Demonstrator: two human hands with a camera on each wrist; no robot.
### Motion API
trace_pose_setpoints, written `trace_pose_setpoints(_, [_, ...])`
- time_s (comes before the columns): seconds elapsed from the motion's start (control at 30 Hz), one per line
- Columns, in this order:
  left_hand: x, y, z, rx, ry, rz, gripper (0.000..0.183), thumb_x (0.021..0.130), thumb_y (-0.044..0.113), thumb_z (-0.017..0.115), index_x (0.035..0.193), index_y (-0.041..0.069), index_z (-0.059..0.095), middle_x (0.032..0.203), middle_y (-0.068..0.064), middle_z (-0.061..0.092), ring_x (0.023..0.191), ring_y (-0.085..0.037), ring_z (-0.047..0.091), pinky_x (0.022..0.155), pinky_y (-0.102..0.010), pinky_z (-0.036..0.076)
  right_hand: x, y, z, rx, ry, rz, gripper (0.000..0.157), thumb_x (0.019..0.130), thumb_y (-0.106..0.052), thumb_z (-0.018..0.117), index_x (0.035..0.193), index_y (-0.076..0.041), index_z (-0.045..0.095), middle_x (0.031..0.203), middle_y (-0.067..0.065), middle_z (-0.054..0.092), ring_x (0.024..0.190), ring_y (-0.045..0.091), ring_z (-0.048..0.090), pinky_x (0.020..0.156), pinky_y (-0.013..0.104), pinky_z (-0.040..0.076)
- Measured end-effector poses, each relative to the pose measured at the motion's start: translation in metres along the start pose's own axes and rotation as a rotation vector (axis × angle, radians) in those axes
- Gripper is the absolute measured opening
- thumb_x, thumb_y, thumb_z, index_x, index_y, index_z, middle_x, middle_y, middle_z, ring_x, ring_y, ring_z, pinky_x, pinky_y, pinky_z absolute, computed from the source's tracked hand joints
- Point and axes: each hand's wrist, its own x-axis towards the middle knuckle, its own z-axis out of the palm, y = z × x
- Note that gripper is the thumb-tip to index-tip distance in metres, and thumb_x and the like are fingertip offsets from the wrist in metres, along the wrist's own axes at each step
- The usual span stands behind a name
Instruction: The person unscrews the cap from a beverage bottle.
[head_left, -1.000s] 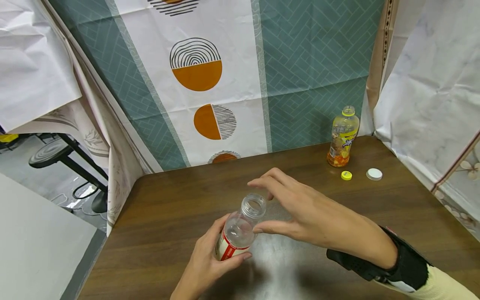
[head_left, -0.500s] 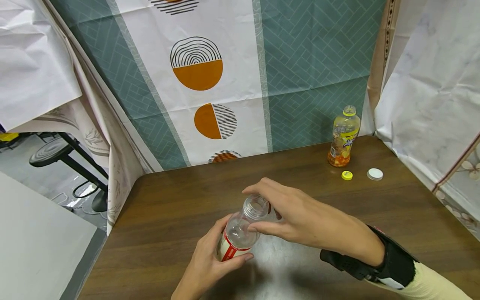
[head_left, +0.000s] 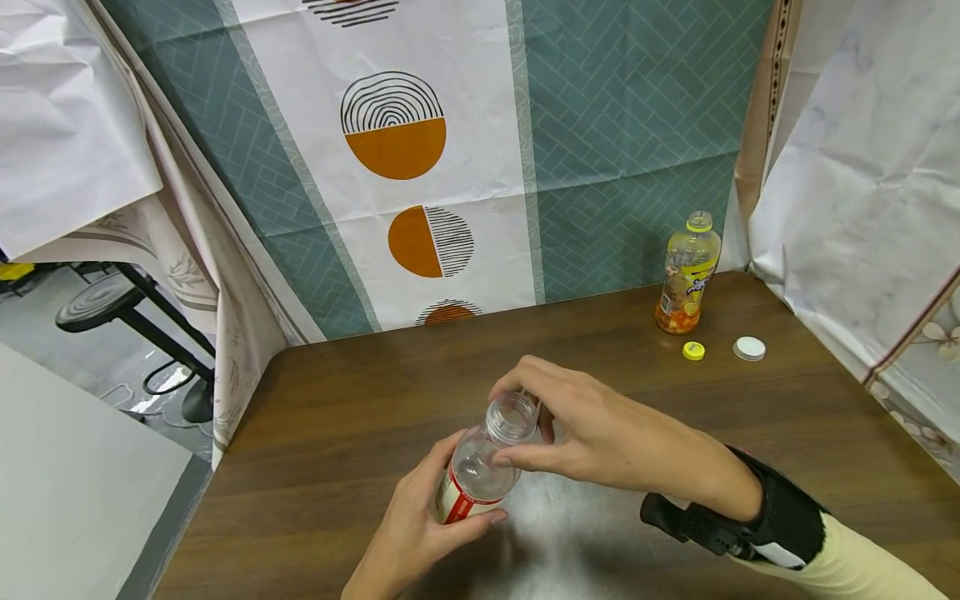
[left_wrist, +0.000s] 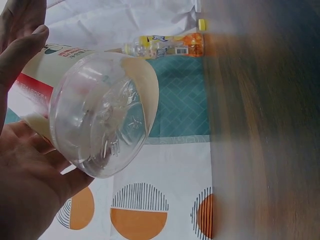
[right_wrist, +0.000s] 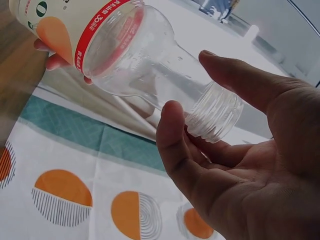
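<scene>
An uncapped clear plastic bottle (head_left: pixel 480 467) with a cream and red label is tilted above the table. My left hand (head_left: pixel 420 508) grips it around the label; the bottle's round base (left_wrist: pixel 107 117) faces the left wrist camera. At the bare threaded neck (right_wrist: pixel 215 112), my right hand (head_left: pixel 592 425) curls its thumb and fingers around the top of the bottle. The right thumb lies by the bottle's shoulder in the head view, and the other fingers are partly hidden behind the neck.
At the back right stands an open juice bottle (head_left: pixel 686 279) with orange contents low inside. A yellow cap (head_left: pixel 693 351) and a white cap (head_left: pixel 749 348) lie before it on the brown table (head_left: pixel 337 433). Patterned curtain (head_left: pixel 622 150) hangs behind.
My right hand has moved left and slightly down onto the bottle's neck, and its fingers have curled in around it. The left hand and its bottle stay almost in place.
</scene>
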Motion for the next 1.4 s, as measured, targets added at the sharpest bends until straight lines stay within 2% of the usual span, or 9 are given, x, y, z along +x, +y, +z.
trace_pose_setpoints(0.1, [-0.001, -0.003, 0.001, -0.023, -0.029, -0.019, 0.077, 0.072, 0.036, 0.08, 0.137, 0.023, 0.042, 0.114, 0.01, 0.06, 0.09, -0.008, 0.059, 0.072, -0.032, 0.053, 0.0, 0.001, 0.0, -0.001, 0.001, 0.011, 0.033, 0.082, -0.036, 0.071, 0.104, -0.016, 0.056, 0.091, -0.01, 0.053, 0.071, 0.007, 0.052, 0.056, 0.022, 0.049])
trace_pose_setpoints(0.27, [-0.002, -0.002, 0.002, -0.063, -0.127, -0.093, 0.083, 0.071, 0.043, 0.079, 0.14, 0.029, 0.036, 0.119, 0.015, 0.056, 0.099, -0.007, 0.057, 0.08, -0.037, 0.053, -0.002, 0.004, -0.001, -0.009, -0.017, 0.035, 0.033, 0.081, -0.036, 0.073, 0.102, -0.018, 0.056, 0.089, -0.01, 0.052, 0.069, 0.006, 0.052, 0.055, 0.022, 0.05])
trace_pose_setpoints(0.4, [-0.003, -0.005, 0.003, -0.045, -0.165, -0.089, 0.084, 0.073, 0.045, 0.076, 0.142, 0.028, 0.032, 0.126, 0.015, 0.053, 0.111, -0.007, 0.053, 0.088, -0.043, 0.05, -0.004, 0.007, -0.005, 0.0, -0.018, 0.03, 0.032, 0.082, -0.034, 0.073, 0.103, -0.017, 0.056, 0.09, -0.007, 0.053, 0.07, 0.009, 0.051, 0.055, 0.024, 0.05])
trace_pose_setpoints(0.57, [-0.001, -0.005, 0.003, -0.015, -0.157, -0.037, 0.083, 0.077, 0.04, 0.075, 0.144, 0.019, 0.031, 0.13, 0.007, 0.052, 0.117, -0.013, 0.05, 0.091, -0.047, 0.048, -0.009, 0.011, -0.014, -0.006, -0.007, 0.055, 0.031, 0.082, -0.033, 0.072, 0.104, -0.017, 0.056, 0.091, -0.005, 0.054, 0.071, 0.01, 0.051, 0.055, 0.026, 0.05])
trace_pose_setpoints(0.7, [0.003, 0.005, 0.0, -0.004, -0.125, 0.0, 0.079, 0.076, 0.026, 0.079, 0.142, 0.014, 0.035, 0.129, 0.001, 0.054, 0.114, -0.019, 0.053, 0.087, -0.047, 0.05, -0.014, 0.016, -0.023, -0.047, 0.026, 0.079, 0.033, 0.081, -0.031, 0.074, 0.103, -0.016, 0.056, 0.091, -0.005, 0.054, 0.069, 0.009, 0.051, 0.053, 0.024, 0.049])
trace_pose_setpoints(0.83, [0.006, 0.014, -0.004, 0.003, -0.1, 0.005, 0.074, 0.075, 0.015, 0.08, 0.137, 0.012, 0.041, 0.125, -0.001, 0.056, 0.11, -0.021, 0.055, 0.084, -0.047, 0.051, -0.02, 0.022, -0.036, -0.101, 0.074, 0.104, 0.034, 0.08, -0.027, 0.076, 0.104, -0.015, 0.056, 0.093, -0.004, 0.055, 0.068, 0.008, 0.052, 0.053, 0.025, 0.049])
trace_pose_setpoints(1.03, [0.004, 0.008, -0.004, 0.023, -0.094, 0.001, 0.071, 0.077, 0.018, 0.078, 0.138, 0.015, 0.041, 0.125, 0.002, 0.056, 0.109, -0.017, 0.055, 0.083, -0.045, 0.052, -0.03, 0.036, -0.057, -0.171, 0.158, 0.123, 0.035, 0.076, -0.021, 0.079, 0.102, -0.013, 0.058, 0.094, -0.004, 0.056, 0.071, 0.007, 0.055, 0.054, 0.026, 0.053])
trace_pose_setpoints(1.4, [0.007, 0.013, -0.006, 0.027, -0.092, 0.013, 0.067, 0.079, 0.014, 0.076, 0.137, 0.011, 0.042, 0.124, -0.001, 0.057, 0.109, -0.018, 0.055, 0.081, -0.045, 0.052, -0.049, 0.058, -0.09, -0.417, 0.282, 0.209, 0.042, 0.069, -0.023, 0.084, 0.102, -0.011, 0.062, 0.081, -0.004, 0.056, 0.062, 0.008, 0.053, 0.053, 0.026, 0.049])
